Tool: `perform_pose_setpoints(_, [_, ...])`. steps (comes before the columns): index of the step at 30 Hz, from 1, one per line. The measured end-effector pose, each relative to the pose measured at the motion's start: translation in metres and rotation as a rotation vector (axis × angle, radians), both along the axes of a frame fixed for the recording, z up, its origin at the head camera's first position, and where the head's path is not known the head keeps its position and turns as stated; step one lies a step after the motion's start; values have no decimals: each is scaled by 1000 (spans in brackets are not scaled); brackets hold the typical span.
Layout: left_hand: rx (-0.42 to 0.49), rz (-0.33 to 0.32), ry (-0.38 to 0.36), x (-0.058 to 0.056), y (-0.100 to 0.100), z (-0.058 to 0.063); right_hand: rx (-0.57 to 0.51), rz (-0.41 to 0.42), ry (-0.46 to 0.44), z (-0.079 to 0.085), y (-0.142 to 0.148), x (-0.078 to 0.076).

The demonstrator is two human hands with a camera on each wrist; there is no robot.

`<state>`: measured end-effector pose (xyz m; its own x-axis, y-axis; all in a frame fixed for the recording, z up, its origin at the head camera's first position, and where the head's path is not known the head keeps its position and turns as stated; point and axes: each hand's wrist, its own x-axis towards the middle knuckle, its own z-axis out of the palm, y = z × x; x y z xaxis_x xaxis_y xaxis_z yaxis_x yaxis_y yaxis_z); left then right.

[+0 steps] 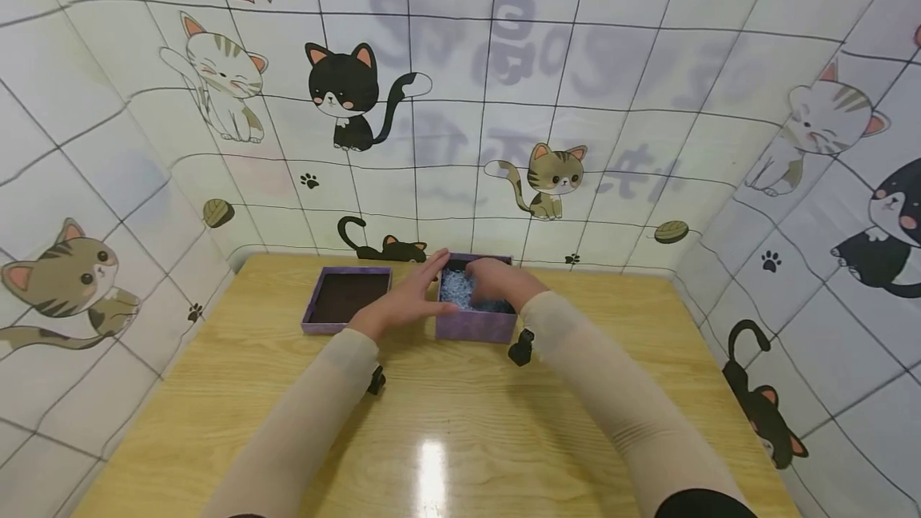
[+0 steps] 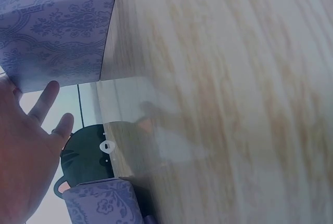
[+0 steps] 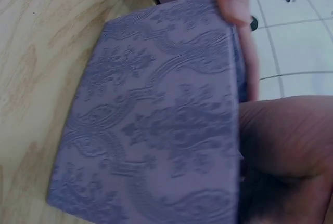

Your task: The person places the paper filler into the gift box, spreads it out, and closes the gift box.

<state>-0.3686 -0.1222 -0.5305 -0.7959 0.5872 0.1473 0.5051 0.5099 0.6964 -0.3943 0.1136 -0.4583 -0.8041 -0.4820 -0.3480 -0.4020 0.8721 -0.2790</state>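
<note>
A purple patterned box [image 1: 475, 328] stands open on the table, with pale blue shredded filling [image 1: 455, 288] inside. My left hand [image 1: 406, 300] rests at the box's left side, fingers spread and mostly straight. Its thumb [image 3: 235, 3] lies against the front corner in the right wrist view. From the right, my right hand [image 1: 504, 282] reaches down over the rim into the filling. Its fingers bend inside the box; the fingertips are hidden, and I cannot tell whether they hold anything.
Left of the box lies a shallow purple lid [image 1: 305, 321], its dark inside facing up. The wooden table [image 1: 439, 406] ends at a wall covering [image 1: 460, 134] printed with cartoon cats, which also rises on both sides.
</note>
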Motion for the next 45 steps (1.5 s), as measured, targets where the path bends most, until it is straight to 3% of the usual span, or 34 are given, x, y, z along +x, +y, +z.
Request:
perform_pose_setpoints(7, [-12, 2, 5, -2, -1, 1, 39, 29, 44, -16, -5, 2])
perform_pose_setpoints(15, [-1, 6, -1, -5, -5, -1, 103, 70, 83, -17, -10, 5])
perform_pose_setpoints(27, [-13, 1, 2, -6, -2, -5, -116, 14, 162, 6, 14, 9])
perform_pose_setpoints(32, [-11, 3, -11, -6, -2, -4, -141, 8, 194, 12, 20, 12])
perform_pose_setpoints(40, [-21, -5, 8, -7, -1, -5, 52, 245, 104, 4, 13, 8])
perform_pose_setpoints(45, [-24, 2, 1, -6, 0, -4, 66, 258, 62, -5, 12, 3])
